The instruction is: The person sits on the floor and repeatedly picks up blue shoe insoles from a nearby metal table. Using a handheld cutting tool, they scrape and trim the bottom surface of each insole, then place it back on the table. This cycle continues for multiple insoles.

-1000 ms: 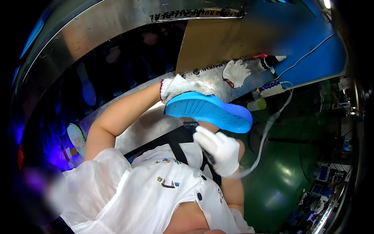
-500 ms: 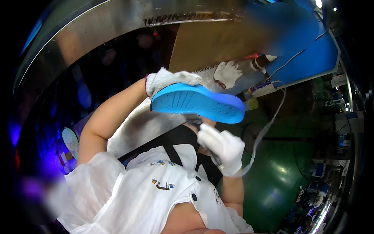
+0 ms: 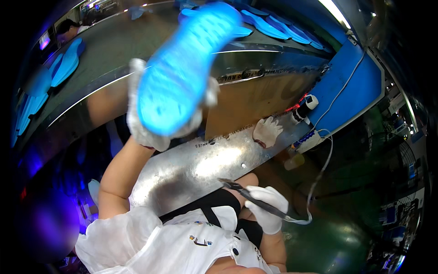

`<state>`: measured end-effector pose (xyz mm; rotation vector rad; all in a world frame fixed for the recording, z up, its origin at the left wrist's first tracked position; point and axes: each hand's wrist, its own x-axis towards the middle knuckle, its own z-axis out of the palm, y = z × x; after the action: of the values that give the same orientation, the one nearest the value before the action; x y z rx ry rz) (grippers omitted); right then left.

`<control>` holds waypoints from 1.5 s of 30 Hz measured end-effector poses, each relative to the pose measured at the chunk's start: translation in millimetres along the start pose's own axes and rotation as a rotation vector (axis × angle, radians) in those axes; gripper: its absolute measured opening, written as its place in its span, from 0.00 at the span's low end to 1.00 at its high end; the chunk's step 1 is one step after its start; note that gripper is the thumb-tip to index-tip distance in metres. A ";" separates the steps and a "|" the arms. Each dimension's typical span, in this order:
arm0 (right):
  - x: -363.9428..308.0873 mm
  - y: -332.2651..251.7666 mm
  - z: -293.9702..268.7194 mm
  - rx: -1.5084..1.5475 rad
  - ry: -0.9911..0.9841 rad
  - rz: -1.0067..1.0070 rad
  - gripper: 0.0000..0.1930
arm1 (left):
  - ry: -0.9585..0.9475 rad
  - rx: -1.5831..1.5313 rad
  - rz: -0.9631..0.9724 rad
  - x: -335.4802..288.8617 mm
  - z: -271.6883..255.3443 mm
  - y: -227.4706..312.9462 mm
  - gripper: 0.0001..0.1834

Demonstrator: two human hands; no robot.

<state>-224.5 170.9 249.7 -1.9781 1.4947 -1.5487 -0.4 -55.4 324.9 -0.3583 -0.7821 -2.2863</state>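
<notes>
l hand (image 3: 135, 123), in rough white knit glove, grips blue foot-shaped sole (image 3: 178, 77) (face blurred), held up in front of curved metal rim (image 3: 269, 59). r hand (image 3: 269, 205), smoother white glove, is closed round slim blk tool (image 3: 235, 186) w/ pale cord (image 3: 315, 192). shiny metal shelf (image 3: 205, 166) below; brown cardboard (image 3: 251, 105) w/ dark lettering.

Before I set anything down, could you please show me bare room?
The metal ledge is bare between the cardboard and lap; a loose glove crowds its right end. The dark belt, crowded farther right, shows room between the left soles and the held blue sole.
</notes>
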 end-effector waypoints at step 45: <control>-70.8 75.3 19.8 0.453 0.631 0.652 0.11 | -0.021 1.875 0.340 -161.2 -116.0 -191.7 0.17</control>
<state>-246.1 185.1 147.7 -0.6709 1.5587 -2.0123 -18.6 68.1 78.6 0.3562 -2.1480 -0.5413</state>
